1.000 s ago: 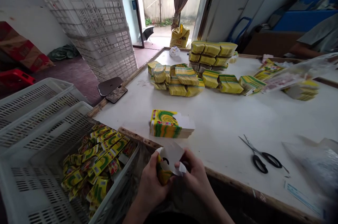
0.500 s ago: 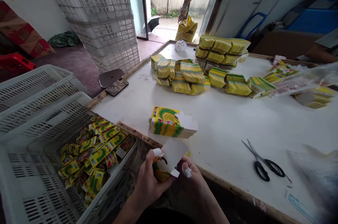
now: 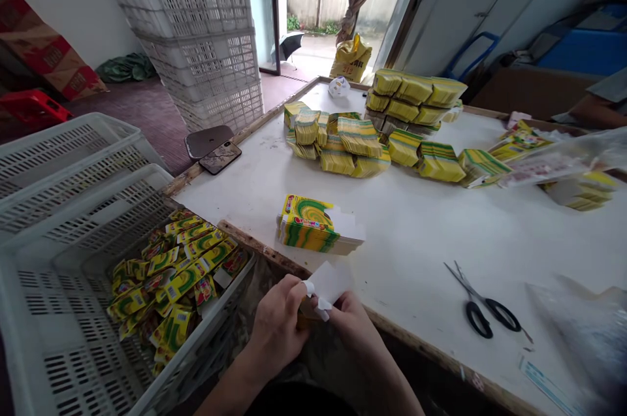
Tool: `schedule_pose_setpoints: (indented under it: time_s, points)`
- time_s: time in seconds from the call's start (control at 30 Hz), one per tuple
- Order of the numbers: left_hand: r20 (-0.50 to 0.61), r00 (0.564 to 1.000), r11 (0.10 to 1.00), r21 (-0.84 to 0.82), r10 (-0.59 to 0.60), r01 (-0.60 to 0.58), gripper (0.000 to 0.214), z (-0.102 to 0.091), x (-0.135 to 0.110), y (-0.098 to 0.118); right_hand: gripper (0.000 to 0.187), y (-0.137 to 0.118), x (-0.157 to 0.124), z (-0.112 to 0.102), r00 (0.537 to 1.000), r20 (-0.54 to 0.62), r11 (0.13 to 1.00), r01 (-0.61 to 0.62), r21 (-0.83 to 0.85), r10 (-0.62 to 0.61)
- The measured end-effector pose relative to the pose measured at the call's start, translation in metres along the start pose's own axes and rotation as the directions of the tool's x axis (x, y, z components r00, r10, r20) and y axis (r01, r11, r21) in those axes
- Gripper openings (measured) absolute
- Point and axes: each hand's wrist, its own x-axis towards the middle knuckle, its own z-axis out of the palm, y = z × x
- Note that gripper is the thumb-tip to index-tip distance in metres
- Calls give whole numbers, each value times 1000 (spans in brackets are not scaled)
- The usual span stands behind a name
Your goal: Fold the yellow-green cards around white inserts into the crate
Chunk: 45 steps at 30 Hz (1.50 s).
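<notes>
My left hand (image 3: 275, 319) is wrapped round a small yellow carton (image 3: 329, 281) at the table's near edge. The carton's large white flap stands up, and its printed body is mostly hidden by my fingers. My right hand (image 3: 353, 324) pinches the carton's flaps from the right side. Small white pieces show by the fingers; whether they are side flaps or finger wraps I cannot tell. Just beyond my hands lies a stack of flattened yellow-green cartons (image 3: 308, 223) with white flaps pointing right.
A white plastic crate (image 3: 191, 354) at left holds several filled cartons (image 3: 189, 272). Black-handled scissors (image 3: 482, 305) lie at right on the white table (image 3: 392, 226). Bundled cartons (image 3: 362, 138) stand farther back. A phone (image 3: 220, 157) rests by the left edge. Another person's arm (image 3: 600, 109) shows far right.
My right hand has moved left and in against the carton's flaps. The carton's opening, visible earlier, is now covered by my fingers and flaps. The view has shifted slightly.
</notes>
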Motion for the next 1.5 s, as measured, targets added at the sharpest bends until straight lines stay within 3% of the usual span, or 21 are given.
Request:
schedule_pose_setpoints:
  time_s: [0.1,0.2,0.33,0.4,0.57,0.73,0.83,0.97,1.1,1.17,1.23,1.27,1.33,1.37,1.4,1.43,1.5]
  points:
    - [44,999,1000,11,-16,15,30,-3,3,1,39,-5,0,2,999,34,994,-9,-106,13]
    - [103,991,995,-41,-84,89,32,-5,4,0,40,-3,-6,5,988,29,931,155,-330,-154]
    - [174,967,941,-253,-186,226,60,2,2,-1,64,11,-13,8,895,230,746,446,-495,-383]
    - [173,958,923,-274,-228,269,65,6,1,-1,62,18,-12,5,861,258,692,507,-514,-439]
    - [81,947,942,-111,-310,317,65,-5,3,-2,55,24,-4,-11,829,104,641,498,-584,-549]
    - [193,937,939,-134,-290,318,43,-33,10,-7,51,16,-5,-21,863,249,533,474,-701,-440]
    - [267,922,922,-193,-279,335,45,-43,13,-9,35,-5,-5,-25,879,292,553,467,-690,-378]
    - [293,912,891,-268,-286,366,49,-47,18,-7,25,-27,-4,-25,866,400,601,497,-626,-299]
    - [233,920,883,-284,-315,374,44,-47,23,0,25,-13,-4,-15,862,263,611,495,-618,-432]
    - [209,905,826,-371,-371,425,47,-46,21,-1,36,-9,-3,-8,839,238,591,520,-616,-490]
    - [95,857,686,-559,-506,466,51,-45,16,-7,53,-16,0,-4,803,209,546,545,-637,-558]
    - [4,799,583,-682,-601,442,51,-44,14,-11,58,-24,4,-3,780,173,514,544,-663,-602]
    - [-109,605,343,-895,-788,286,52,-41,11,-20,49,-44,16,-4,717,81,433,503,-748,-692]
    - [-84,511,216,-955,-855,204,54,-39,10,-24,40,-54,24,-6,677,40,377,457,-806,-735]
    - [-8,446,86,-984,-895,154,57,-37,9,-26,35,-62,33,-9,650,29,317,409,-856,-760]
    - [90,412,-33,-989,-907,144,59,-34,9,-26,35,-68,42,-11,650,37,261,356,-898,-759]
    - [259,398,-182,-958,-880,220,58,-27,8,-22,38,-75,59,-15,715,86,157,267,-951,-694]
